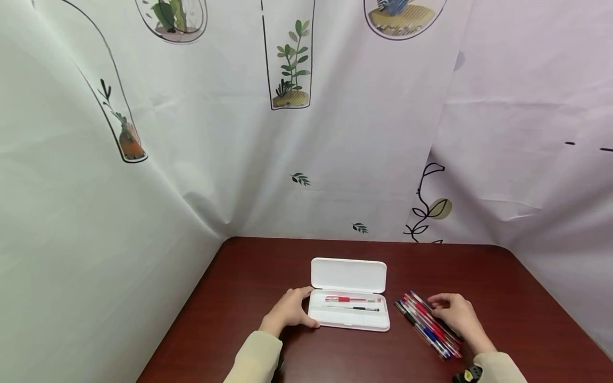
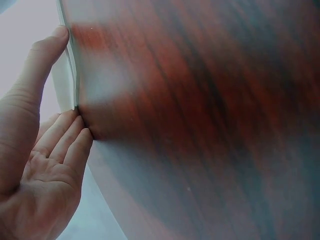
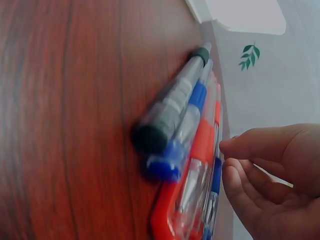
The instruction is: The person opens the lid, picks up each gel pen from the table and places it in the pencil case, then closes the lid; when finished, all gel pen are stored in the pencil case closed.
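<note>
A white pencil case [image 1: 348, 319] lies with its lid [image 1: 348, 275] swung back. Inside are a red gel pen [image 1: 342, 299] and a thin black-ended pen or refill [image 1: 361, 308]. My left hand [image 1: 287, 309] grips the case's left end, thumb at the near corner and fingers at the far one. To the right, several red, blue and black pens [image 1: 426, 324] lie bunched on the table. Beside their right side hovers my right hand [image 1: 457, 315], fingers loosely bent. In the right wrist view, its thumb and fingertips are close to the pens [image 3: 202, 137], with nothing visibly held.
The dark red-brown wooden table [image 1: 268, 266] has rounded far corners. A pale cloth [image 1: 364, 133] printed with plants in jars hangs behind it and along both sides.
</note>
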### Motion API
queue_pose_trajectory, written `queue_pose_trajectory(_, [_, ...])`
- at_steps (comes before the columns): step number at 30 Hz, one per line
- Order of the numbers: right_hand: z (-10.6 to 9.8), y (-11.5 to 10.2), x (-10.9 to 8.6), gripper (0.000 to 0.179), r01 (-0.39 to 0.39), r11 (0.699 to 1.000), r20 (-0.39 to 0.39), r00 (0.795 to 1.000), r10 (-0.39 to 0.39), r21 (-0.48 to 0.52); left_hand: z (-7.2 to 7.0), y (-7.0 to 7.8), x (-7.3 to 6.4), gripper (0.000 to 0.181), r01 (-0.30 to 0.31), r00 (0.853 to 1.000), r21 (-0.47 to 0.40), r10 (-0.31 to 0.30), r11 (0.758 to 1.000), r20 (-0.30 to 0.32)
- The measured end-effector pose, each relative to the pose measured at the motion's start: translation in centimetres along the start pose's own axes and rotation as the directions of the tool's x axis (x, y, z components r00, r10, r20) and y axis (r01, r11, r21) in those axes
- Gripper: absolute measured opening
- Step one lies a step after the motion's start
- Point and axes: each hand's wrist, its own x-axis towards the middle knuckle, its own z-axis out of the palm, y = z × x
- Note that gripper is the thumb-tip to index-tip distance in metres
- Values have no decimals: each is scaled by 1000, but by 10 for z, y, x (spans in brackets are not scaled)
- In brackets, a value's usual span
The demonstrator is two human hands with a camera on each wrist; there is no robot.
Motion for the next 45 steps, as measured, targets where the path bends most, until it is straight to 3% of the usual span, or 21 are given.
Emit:
queue_pose_trajectory(8, [-3,9,-3,22,-9,999,38,999,11,-35,-1,3,0,82,3,1000,-4,-3,1000,-4])
queue_pose_trajectory(24, [-1,11,-7,20,7,999,-45,999,-9,-48,2,2,-4,80,-4,1000,-19,4,1000,-21])
queue_pose_trajectory(30, [1,8,-6,21,23,998,-40,999,-25,-50,2,2,-4,81,0,1000,-20,0,1000,-31])
queue_pose_trajectory(37, [0,1,-8,21,21,999,-50,999,-22,-30,1,2,-4,75,-38,998,-12,37,999,-42])
queue_pose_trajectory(45, [0,-6,-10,20,14,1000,-15,1000,-14,6,1,3,-5,78,-10,999,-29,9,1000,-33])
